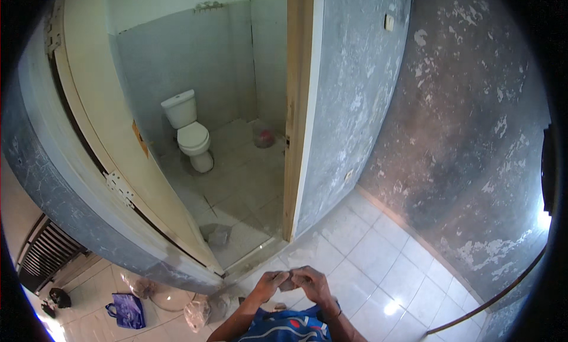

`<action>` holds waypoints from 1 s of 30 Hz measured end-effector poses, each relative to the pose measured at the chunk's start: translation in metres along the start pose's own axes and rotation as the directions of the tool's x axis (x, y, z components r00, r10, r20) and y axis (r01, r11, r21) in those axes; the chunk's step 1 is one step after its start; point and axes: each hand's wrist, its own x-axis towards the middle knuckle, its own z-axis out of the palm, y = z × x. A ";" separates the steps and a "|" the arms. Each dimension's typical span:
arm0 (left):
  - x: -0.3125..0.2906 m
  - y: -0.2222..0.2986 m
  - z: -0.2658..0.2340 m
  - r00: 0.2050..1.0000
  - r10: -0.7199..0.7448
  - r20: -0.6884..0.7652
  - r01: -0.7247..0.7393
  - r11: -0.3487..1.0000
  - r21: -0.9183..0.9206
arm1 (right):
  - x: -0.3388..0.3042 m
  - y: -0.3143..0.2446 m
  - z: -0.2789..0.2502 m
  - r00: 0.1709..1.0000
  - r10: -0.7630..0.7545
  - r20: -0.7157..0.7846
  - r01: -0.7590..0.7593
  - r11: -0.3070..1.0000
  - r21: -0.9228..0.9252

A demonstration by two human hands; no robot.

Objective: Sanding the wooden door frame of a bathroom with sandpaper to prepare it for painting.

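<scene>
You stood on the white tiled floor in front of an open doorway, with both hands raised close to your chest; your left hand and your right hand met fingertip to fingertip over 1 small greyish object, which sat between them, just below the threshold of the doorway; the grip of each hand was narrow, fingers curled in and pinched on that object, though it was too small to tell what it was; your forearms came up from the lower edge, above a blue garment with white stripes.

Beyond your hands, the pale door swung inward to the left, its hinge plate showing on the edge; a wooden door frame stood to the right of the opening; inside the small room, 1 white toilet stood against the back wall, and 1 clear bag with something red in it lay in the far corner; a grey scrap lay on the tiles near the threshold.

To your left on the floor were 1 blue bag and crumpled clear plastic bags; the grey wall to your right was blotched and flaking.
</scene>
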 end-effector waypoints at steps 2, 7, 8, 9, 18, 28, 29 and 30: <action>-0.001 -0.009 -0.004 1.000 -0.017 -0.005 0.017 1.000 0.011 | -0.002 0.003 0.003 0.996 -0.094 -0.003 0.093 0.986 -0.135; -0.006 -0.006 -0.015 0.993 -0.048 0.112 0.023 0.977 0.210 | -0.005 -0.007 0.003 0.969 -0.247 -0.010 0.220 0.883 -0.415; -0.010 0.001 -0.014 0.993 -0.046 0.111 0.017 0.968 0.249 | -0.006 -0.007 0.004 0.961 -0.276 0.002 0.241 0.839 -0.487; -0.008 0.002 -0.012 0.993 -0.106 0.046 0.090 0.960 0.266 | -0.004 -0.006 0.001 0.964 -0.264 0.037 0.250 0.847 -0.470; -0.022 0.055 0.012 0.909 0.256 0.328 -0.356 0.887 0.294 | -0.014 0.001 -0.006 0.975 0.135 -0.178 -0.154 0.983 -0.097; 0.018 0.034 0.061 0.972 0.236 -0.005 -0.231 0.956 0.180 | -0.018 -0.016 -0.064 0.979 0.205 0.009 -0.191 0.891 0.413; 0.020 0.041 0.069 0.947 0.317 -0.042 -0.298 0.922 0.248 | -0.017 -0.016 -0.074 0.993 0.107 0.041 -0.114 0.964 0.240; 0.021 0.049 0.079 0.947 0.319 -0.045 -0.300 0.924 0.238 | -0.017 -0.010 -0.084 0.993 0.110 0.043 -0.117 0.966 0.230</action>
